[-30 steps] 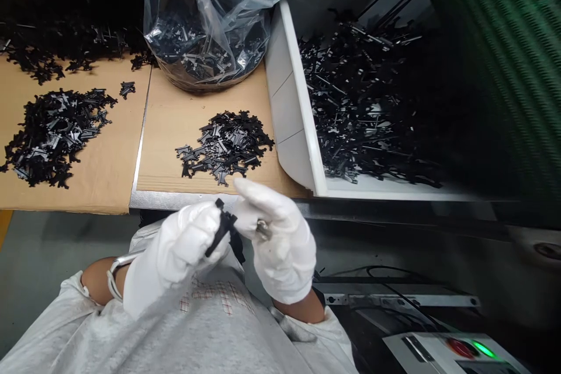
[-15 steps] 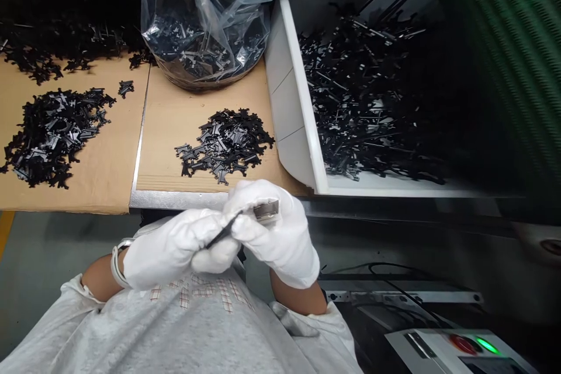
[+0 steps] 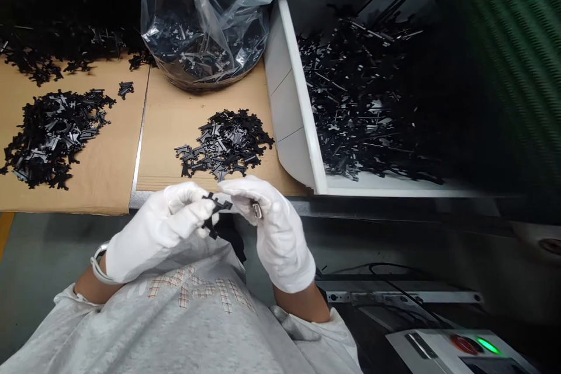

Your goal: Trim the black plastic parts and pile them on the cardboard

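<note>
My left hand, in a white glove, pinches a small black branched part between thumb and fingers, just over the table's front edge. Close by on the right is my right hand, also gloved, its fingers curled round a small silver metal tool. Only the tool's end shows, so its kind is hidden. A gap separates the black part from the right hand's fingers. Beyond both hands, a pile of similar black parts lies on the cardboard.
Another pile of black parts is at left, with one loose piece beside it. A clear plastic bag of parts stands behind. At right is a white bin full of black pieces. A control box sits lower right.
My hands have moved apart, the left one leftward with the black part, which now shows more fully. The right hand has turned, and less of the metal tool is visible.
</note>
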